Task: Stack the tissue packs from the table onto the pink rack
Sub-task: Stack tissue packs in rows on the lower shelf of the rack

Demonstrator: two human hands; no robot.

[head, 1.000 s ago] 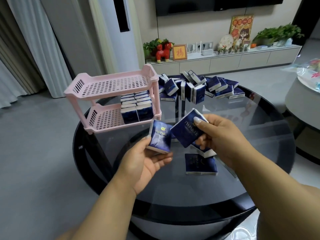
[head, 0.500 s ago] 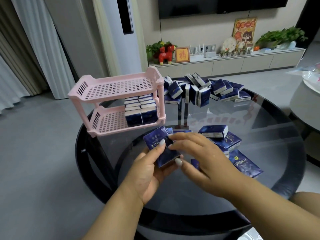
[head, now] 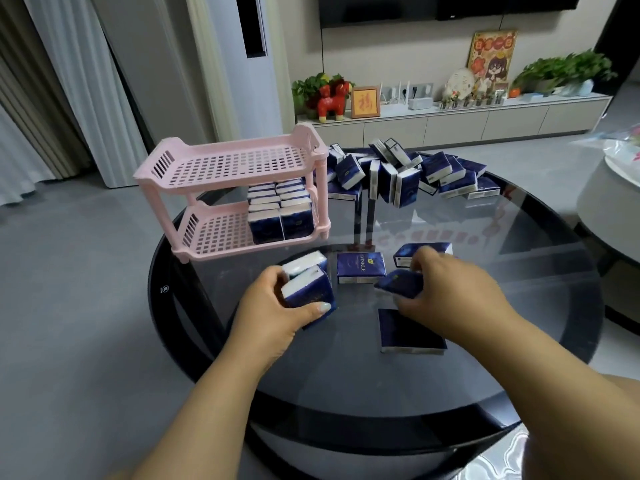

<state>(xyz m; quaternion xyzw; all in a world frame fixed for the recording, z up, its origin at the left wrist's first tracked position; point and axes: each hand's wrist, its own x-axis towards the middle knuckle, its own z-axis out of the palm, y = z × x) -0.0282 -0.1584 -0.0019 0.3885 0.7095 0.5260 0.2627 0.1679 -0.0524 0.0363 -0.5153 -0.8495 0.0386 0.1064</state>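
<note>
The pink two-tier rack (head: 228,166) stands at the table's far left. Its lower shelf holds several dark blue tissue packs (head: 280,211) on the right side; the top shelf is bare. My left hand (head: 273,313) grips two upright packs (head: 306,289) held together just above the glass. My right hand (head: 446,292) curls round another pack (head: 398,284), lifting it off the table. Loose packs lie flat near my hands: one (head: 360,268) between them, one (head: 410,330) under my right wrist, one (head: 407,252) partly hidden behind my right hand.
A heap of several more tissue packs (head: 405,174) lies at the far side of the round dark glass table (head: 519,289), right of the rack. A grey seat (head: 606,206) stands off the table's right edge. A low white cabinet lines the back wall.
My hands have parted. The left now grips two packs together and has moved left; the right has gone right and closed on another pack lying on the table.
</note>
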